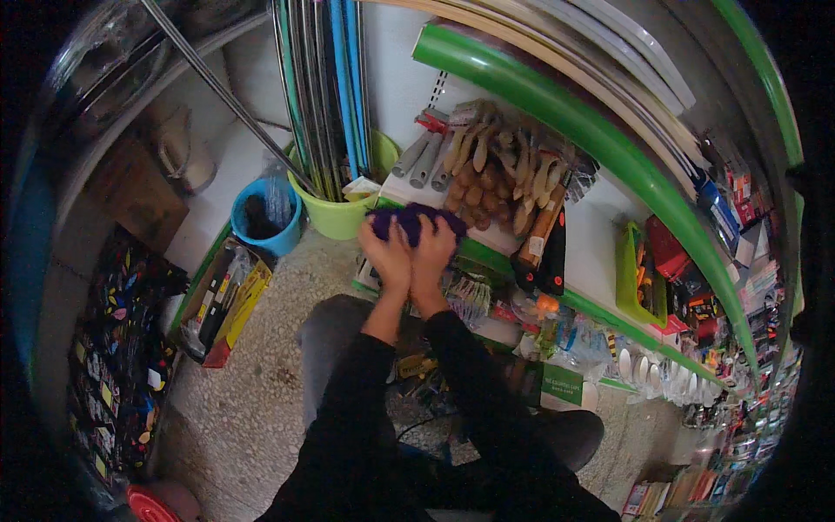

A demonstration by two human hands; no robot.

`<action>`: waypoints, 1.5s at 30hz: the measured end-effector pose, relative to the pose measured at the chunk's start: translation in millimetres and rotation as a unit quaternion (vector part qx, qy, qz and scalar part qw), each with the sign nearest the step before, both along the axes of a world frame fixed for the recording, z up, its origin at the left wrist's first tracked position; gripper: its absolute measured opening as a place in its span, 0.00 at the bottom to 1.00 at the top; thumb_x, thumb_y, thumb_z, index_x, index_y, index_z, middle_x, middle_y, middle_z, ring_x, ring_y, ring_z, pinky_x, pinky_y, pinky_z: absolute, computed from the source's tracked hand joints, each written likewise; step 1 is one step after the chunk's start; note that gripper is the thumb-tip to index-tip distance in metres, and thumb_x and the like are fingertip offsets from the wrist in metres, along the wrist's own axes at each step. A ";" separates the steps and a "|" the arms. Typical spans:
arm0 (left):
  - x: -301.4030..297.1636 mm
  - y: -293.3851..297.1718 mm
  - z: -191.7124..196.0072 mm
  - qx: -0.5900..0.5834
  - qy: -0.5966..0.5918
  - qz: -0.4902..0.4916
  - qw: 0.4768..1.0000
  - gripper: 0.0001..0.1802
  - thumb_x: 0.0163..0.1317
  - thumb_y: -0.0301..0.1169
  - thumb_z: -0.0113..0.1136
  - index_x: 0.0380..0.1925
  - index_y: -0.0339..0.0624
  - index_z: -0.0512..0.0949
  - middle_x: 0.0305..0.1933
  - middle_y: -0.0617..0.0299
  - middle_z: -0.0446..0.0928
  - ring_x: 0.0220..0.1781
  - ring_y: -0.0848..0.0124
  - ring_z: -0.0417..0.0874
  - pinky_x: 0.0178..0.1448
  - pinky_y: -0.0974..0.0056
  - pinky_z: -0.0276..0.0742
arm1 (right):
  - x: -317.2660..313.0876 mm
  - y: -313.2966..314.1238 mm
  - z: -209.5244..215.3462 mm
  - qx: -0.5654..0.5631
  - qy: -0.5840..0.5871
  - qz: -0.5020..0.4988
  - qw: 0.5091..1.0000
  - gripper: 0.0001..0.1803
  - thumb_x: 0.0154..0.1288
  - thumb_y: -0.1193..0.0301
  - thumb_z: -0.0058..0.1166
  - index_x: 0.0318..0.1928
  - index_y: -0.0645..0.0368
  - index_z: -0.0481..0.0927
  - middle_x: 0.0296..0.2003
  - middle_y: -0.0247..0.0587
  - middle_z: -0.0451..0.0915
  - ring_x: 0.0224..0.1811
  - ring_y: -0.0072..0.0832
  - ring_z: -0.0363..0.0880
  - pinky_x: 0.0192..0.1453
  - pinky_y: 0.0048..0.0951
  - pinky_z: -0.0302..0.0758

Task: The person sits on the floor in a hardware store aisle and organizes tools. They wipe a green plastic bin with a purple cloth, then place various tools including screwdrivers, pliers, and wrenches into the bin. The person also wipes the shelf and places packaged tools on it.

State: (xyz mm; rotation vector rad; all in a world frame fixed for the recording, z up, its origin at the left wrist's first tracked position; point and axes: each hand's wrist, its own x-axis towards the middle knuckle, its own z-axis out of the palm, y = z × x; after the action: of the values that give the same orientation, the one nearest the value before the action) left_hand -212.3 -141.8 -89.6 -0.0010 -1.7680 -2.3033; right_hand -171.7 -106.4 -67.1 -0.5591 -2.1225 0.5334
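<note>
A dark purple cloth (396, 219) is bunched up at the left end of the shelf, beneath my two hands. My left hand (387, 257) and my right hand (433, 258) lie side by side with curled fingers gripping it, wrists close together. Whether the cloth rests on the shelf or is held just above it, I cannot tell. Just right of it on the shelf are several paintbrushes (478, 152) with wooden handles and a heap of round brown wooden handles (478, 196).
Left of my hands stand a lime green bucket (339, 217) full of long poles (322, 96) and a blue bucket (291, 228). A yellow-sided box (237, 317) sits on the floor. A green-edged upper shelf (557, 96) overhangs at right; a green basket (628, 274) stands below it.
</note>
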 end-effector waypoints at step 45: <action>-45.5 -57.4 38.5 0.096 -0.057 0.041 0.993 0.10 0.59 0.30 0.54 0.34 0.35 0.68 0.33 0.58 0.72 0.33 0.69 0.72 0.38 0.65 0.70 | -73.8 -27.1 69.5 0.077 -0.166 0.272 0.945 0.19 0.45 0.68 0.54 0.42 0.57 0.76 0.36 0.48 0.77 0.42 0.44 0.74 0.47 0.41 0.70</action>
State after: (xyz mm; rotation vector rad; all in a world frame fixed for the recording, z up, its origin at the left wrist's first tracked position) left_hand -257.9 -199.2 -51.0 0.2346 -1.5574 -2.4465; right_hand -245.5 -133.5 2.5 0.0471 -2.6274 0.5943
